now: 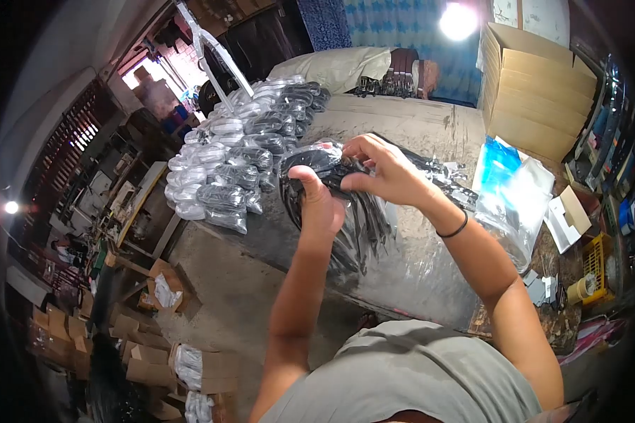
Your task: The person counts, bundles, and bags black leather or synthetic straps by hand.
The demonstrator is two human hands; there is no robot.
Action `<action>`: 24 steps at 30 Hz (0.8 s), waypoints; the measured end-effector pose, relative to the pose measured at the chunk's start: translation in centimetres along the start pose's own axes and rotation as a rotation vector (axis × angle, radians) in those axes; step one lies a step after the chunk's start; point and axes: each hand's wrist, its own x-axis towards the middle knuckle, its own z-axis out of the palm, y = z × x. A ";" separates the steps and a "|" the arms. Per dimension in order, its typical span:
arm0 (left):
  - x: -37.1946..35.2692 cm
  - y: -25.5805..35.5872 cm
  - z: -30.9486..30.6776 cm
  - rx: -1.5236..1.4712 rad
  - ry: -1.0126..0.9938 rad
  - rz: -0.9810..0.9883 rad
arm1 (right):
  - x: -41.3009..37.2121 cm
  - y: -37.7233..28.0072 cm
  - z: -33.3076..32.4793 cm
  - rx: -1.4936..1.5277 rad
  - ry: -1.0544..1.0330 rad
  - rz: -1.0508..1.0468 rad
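Observation:
A bundle of black strap-like items in clear plastic (310, 158) is held above the table. My left hand (321, 204) grips its near side, with the thumb pointing up over it. On the bundle's right side, my right hand (384, 169) has its fingers bent against the plastic, seeming to pinch it. Under and just in front of the hands, more black items in clear plastic (363, 233) lie on the table. Some black pieces (455, 190) lie to the right of my right hand, partly behind the forearm.
Wrapped bundles (222, 169) are piled on the table's (416, 120) left side. Clear and blue plastic bags (511, 190) lie at right, near a large cardboard box (543, 92). A white metal stand (219, 56) rises behind the pile. Open cartons (144, 359) stand on the floor at lower left.

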 end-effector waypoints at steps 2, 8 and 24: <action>-0.1 -0.4 0.5 -0.028 0.037 0.006 | -0.6 -0.3 0.7 -0.138 0.114 -0.114; -0.9 -0.9 1.6 -0.024 -0.130 0.090 | -0.4 -2.6 0.1 -0.257 -0.045 -0.063; -1.2 -4.6 -1.6 0.176 0.039 0.414 | 3.5 -0.4 8.3 -0.115 0.063 -0.313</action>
